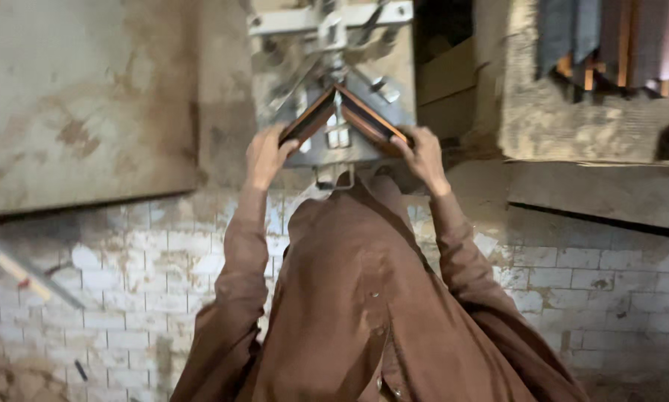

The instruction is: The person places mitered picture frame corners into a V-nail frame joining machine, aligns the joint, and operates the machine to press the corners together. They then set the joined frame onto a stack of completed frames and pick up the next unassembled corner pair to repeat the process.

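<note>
My left hand grips the left strip of dark brown frame moulding, and my right hand grips the right strip. The two strips meet at a corner, forming an upside-down V, on the metal plate of a corner-joining machine. Both arms are in brown sleeves and reach forward over my brown garment. A metal clamp head sits just above the joint where the strips touch.
A large stained flat board lies to the left. A worn bench surface at right holds a stack of moulding lengths. The floor below is of small pale tiles, with a thin rod at the left.
</note>
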Tool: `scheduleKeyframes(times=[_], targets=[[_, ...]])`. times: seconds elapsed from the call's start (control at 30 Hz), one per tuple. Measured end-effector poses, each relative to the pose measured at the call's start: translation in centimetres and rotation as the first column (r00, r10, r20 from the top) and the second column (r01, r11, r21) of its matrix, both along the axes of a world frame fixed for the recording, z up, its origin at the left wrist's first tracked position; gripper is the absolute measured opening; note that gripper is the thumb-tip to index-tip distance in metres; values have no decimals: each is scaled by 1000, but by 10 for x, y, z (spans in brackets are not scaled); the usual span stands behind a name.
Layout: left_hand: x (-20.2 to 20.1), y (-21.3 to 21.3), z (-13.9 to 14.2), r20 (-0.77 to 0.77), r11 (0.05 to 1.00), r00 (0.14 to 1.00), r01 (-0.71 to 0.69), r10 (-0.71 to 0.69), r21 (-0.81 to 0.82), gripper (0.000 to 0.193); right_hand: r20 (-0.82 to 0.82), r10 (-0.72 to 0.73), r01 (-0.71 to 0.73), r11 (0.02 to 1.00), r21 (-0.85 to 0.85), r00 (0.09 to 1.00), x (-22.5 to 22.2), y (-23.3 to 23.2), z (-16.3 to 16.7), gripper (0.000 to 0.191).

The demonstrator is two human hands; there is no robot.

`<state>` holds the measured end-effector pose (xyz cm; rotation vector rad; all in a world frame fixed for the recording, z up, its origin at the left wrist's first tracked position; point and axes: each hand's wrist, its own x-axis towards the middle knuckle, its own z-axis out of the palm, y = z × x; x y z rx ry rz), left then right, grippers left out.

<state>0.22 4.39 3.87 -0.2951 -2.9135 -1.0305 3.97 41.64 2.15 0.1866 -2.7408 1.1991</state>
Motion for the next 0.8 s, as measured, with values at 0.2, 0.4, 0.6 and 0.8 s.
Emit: scheduleKeyframes(times=[0.2,0.4,0.6,0.8], targets=[[40,-31,-21,-186,976,982,-63,24,-208,63,-257,-47,147,911,385,965,21,-56,-11,62],[10,-23,-29,-236,963,972,-56,-8,-264,51,-242,-91,169,931,322,966,8,-71,-28,52],[-17,-5,-8,-204,966,979,-22,-32,-257,55,-229,-26,92,955,283,973,-46,-71,-15,51],[-27,3,1,-133,967,991,-32,-2,-254,60,-358,-2,97,964,246,934,-67,-85,-15,58]])
